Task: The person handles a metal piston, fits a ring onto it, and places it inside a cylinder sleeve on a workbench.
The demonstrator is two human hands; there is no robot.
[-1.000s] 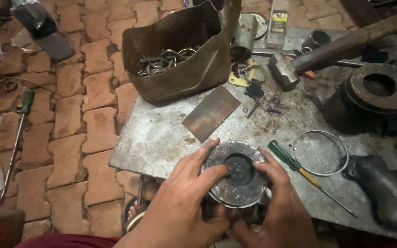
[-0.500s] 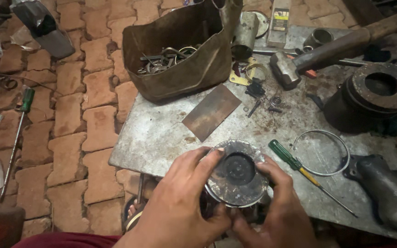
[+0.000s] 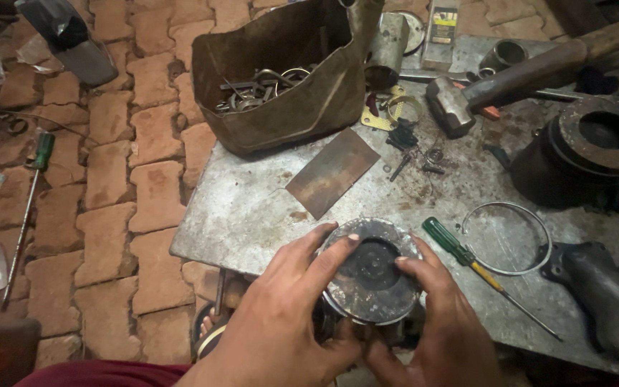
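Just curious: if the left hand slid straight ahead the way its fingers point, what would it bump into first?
Probably the piston it already grips; beyond that, the green-handled screwdriver, though depth is unclear.

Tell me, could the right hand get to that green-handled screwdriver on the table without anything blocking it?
Probably yes: the screwdriver lies beside the right hand with nothing between, though both hands now grip the piston.

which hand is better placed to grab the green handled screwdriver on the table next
Right. The right hand grips the piston on the side nearest the green-handled screwdriver, which lies just beyond its fingers. The left hand is across the piston, farther away.
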